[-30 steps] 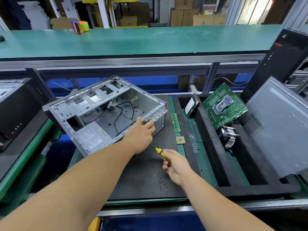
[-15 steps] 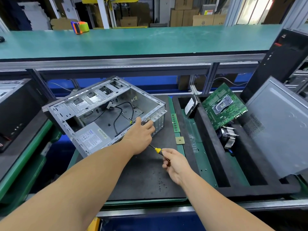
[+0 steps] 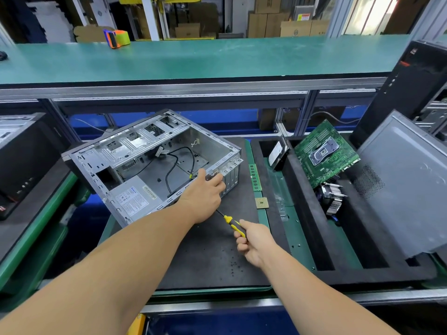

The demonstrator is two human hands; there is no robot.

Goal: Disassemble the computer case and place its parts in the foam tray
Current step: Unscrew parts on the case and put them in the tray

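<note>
Right hand (image 3: 254, 243): fingers are curled round the yellow handle of a screwdriver (image 3: 232, 223), whose shaft is aimed up-left and is hidden under the left hand.
Left hand (image 3: 204, 197): laid on the near right rim of the computer case (image 3: 154, 163), thumb inside the shell, fingers bent over the rim at the rear corner.
Work mat (image 3: 205, 252): dark and speckled; the case is carried on it, lying on its side and turned at an angle.
Case interior: a power supply (image 3: 134, 198) is seated in the near left corner; black cables (image 3: 174, 165) are looped across the floor.
Loose parts: a processor chip (image 3: 262, 203) and a memory stick (image 3: 255, 174) are laid just right of the case, between it and the tray.
Foam tray (image 3: 302, 213): black, set right of the mat; a hard drive (image 3: 278, 153), a green motherboard (image 3: 324, 153) and a finned cooler (image 3: 331, 197) are held in its slots.
Side panel (image 3: 406, 187): grey, leaned at the tray's right edge.
Far shelf (image 3: 193, 59): green-topped; a tape dispenser (image 3: 116, 37) is placed on it.
</note>
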